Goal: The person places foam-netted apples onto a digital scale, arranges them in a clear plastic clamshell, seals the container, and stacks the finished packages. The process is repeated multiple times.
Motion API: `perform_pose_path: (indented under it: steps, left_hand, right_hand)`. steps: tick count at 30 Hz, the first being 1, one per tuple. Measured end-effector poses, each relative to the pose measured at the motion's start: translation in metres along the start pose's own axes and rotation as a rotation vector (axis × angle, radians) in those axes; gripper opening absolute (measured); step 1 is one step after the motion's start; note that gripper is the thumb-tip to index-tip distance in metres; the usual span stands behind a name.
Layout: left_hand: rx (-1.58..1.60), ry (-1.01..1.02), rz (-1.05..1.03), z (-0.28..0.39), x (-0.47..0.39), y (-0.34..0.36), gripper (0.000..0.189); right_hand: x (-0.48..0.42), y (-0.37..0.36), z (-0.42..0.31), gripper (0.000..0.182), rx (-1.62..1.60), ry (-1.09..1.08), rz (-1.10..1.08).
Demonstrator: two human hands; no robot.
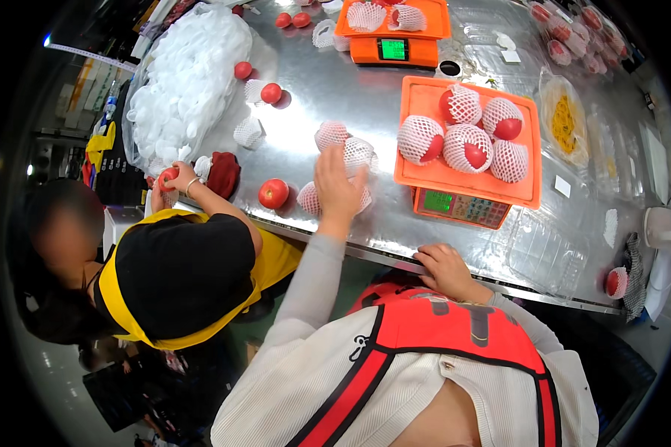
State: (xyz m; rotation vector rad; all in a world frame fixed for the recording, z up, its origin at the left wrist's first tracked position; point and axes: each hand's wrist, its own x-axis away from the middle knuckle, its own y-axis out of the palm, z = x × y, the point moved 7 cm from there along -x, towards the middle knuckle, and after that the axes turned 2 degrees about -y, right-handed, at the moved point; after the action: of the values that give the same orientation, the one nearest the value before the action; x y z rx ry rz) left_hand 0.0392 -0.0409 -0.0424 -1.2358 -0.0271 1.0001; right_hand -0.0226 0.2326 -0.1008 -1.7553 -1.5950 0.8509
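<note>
My left hand (pixel 340 181) reaches palm down over a cluster of red tomatoes in white foam nets, fingers stretched out and thumb apart. One netted tomato (pixel 359 153) shows beyond the fingers, another (pixel 308 198) to the left of the wrist; my palm hides any grip. A bare tomato (pixel 273 194) sits left of them. My right hand (pixel 446 271) rests at the table's near edge with nothing in it. Above it, an orange tray (pixel 408 128) on a digital scale (pixel 459 208) carries several netted tomatoes (pixel 468 148).
At left, a co-worker's hands hold a tomato (pixel 168 178) beside a large bag of white foam nets (pixel 190 84). A second orange scale (pixel 394 51) stands at the far side. Clear plastic boxes (pixel 548 251) and a bag of yellow rubber bands (pixel 563 123) lie at right.
</note>
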Motion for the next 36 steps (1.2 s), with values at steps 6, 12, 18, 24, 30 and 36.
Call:
perform_pose_path:
  steps: [6, 12, 18, 24, 30, 36]
  left_hand:
    - [0.712, -0.628, -0.42, -0.143, -0.05, 0.088, 0.056]
    - [1.636, -1.038, -0.27, -0.1, -0.075, 0.064, 0.044]
    - [2.335, -0.97, -0.582, 0.04, -0.031, 0.029, 0.057]
    - [2.338, -1.164, -0.85, 0.163, 0.056, 0.034, 0.052]
    - [1.988, -0.768, -1.268, 0.197, 0.089, 0.043, 0.059]
    - [1.614, -0.997, -1.06, 0.164, 0.104, 0.056, 0.039]
  right_hand:
    - [-0.003, 0.001, -0.005, 0.048, -0.009, -0.041, -0.035]
    - [0.0, 0.003, 0.004, 0.048, -0.064, -0.008, -0.023]
    - [-0.017, -0.028, 0.007, 0.058, -0.491, 0.213, 0.042]
    - [-0.032, -0.169, -0.035, 0.075, -0.23, -0.115, 0.679]
    - [0.001, -0.21, -0.002, 0.084, -0.163, -0.039, 0.814]
    - [0.013, -0.274, 0.145, 0.091, -0.207, 0.409, 0.897]
